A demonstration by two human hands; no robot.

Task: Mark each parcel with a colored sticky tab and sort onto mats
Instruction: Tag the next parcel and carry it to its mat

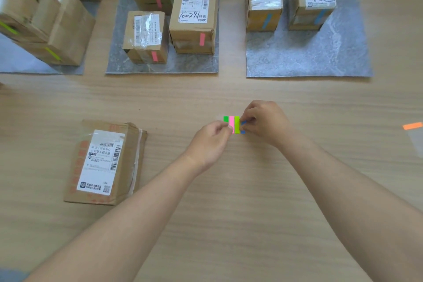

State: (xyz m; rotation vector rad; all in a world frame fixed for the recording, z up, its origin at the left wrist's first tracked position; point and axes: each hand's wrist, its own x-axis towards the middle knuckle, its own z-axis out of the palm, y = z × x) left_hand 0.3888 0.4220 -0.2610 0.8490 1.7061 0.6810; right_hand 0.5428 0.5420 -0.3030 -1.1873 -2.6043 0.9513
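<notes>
Peeling: the right hand (263, 121) pinches a blue tab (243, 123) at the right edge of the tab pad (232, 124), fingers curled on the strip.
Steadying: the left hand (211, 138) pinches the pad's left side.
Waiting parcel: the flat unmarked parcel (104, 162) lies label-up, well to the left of both hands and off every mat.
Mats: green-tabbed boxes sit on the left mat (18, 64), pink-tabbed on the middle mat (187, 64), blue-tabbed on the right mat (304, 59).
Risk, curling: the thin tab may fold onto itself or cling to a fingertip.
Risk, double pull: two blue tabs may lift together.
Risk, mis-sort: blue commits this parcel to the farthest mat, and dropping it on a nearer one would mix the colours.
</notes>
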